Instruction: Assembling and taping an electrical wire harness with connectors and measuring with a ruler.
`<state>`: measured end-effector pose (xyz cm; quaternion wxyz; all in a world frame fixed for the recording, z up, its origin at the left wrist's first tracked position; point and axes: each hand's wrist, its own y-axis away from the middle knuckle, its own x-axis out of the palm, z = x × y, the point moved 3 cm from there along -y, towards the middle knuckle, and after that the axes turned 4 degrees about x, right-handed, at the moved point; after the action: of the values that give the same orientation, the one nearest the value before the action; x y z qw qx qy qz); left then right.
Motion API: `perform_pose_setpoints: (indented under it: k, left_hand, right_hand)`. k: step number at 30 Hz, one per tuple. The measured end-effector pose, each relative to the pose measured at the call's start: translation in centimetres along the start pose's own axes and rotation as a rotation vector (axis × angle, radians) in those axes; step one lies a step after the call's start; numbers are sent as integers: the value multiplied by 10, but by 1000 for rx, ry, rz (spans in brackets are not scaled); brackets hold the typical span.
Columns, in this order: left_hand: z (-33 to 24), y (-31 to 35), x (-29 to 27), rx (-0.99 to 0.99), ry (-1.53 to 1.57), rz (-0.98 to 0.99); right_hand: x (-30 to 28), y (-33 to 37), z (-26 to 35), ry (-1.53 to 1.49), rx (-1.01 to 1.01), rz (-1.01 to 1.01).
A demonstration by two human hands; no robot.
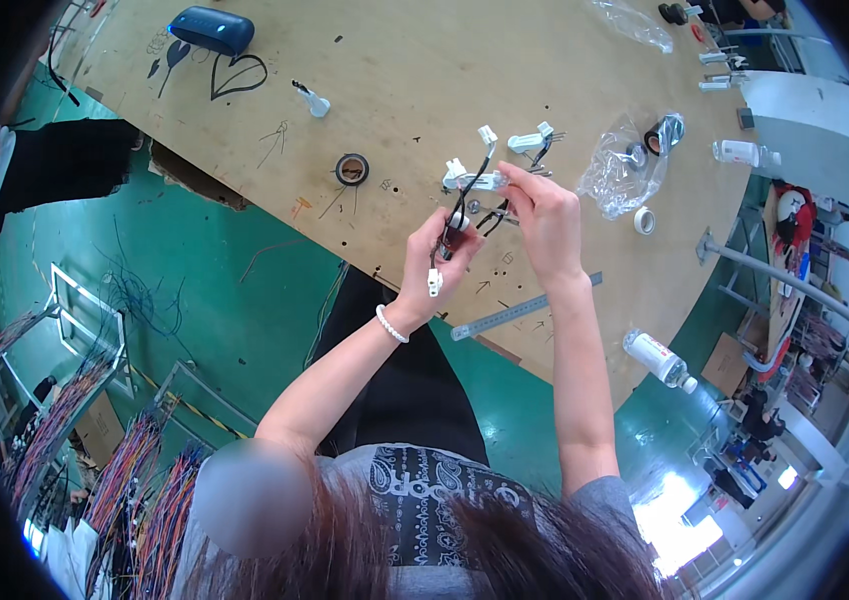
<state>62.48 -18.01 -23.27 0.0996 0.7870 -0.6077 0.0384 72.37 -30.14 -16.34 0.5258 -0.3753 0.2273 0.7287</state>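
Note:
My left hand (433, 262), wearing a white beaded bracelet, is closed around a black cable (480, 172). A white connector (435, 283) hangs from the cable below the fingers, and another white connector (488, 135) tops its far end. A small dark roll (453, 240) also sits in the left fingers. Just to the right, my right hand (548, 215) has thumb and forefinger pinched together beside a clear and white fixture (485, 181) on the table. What the right fingertips hold is too small to make out.
Behind the hands stands another white fixture (525, 142). A black tape roll (352, 170), a steel ruler (525, 306), a plastic bag (615, 170) and a white tape roll (645, 220) lie around. Bottles (660, 358) and a blue speaker (212, 31) rest near the table's edges.

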Motion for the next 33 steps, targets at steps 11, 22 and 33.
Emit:
perform_pose_setpoints:
  k: [11, 22, 33]
  left_hand:
    - [-3, 2, 1, -34, 7, 7]
    - [-13, 7, 13, 35, -39, -11]
    - [-6, 11, 22, 71, 48, -99]
  right_hand:
    - [-22, 7, 14, -15, 43, -103]
    - [-10, 34, 45, -399, 321, -65]
    - [-8, 27, 8, -668, 597, 43]
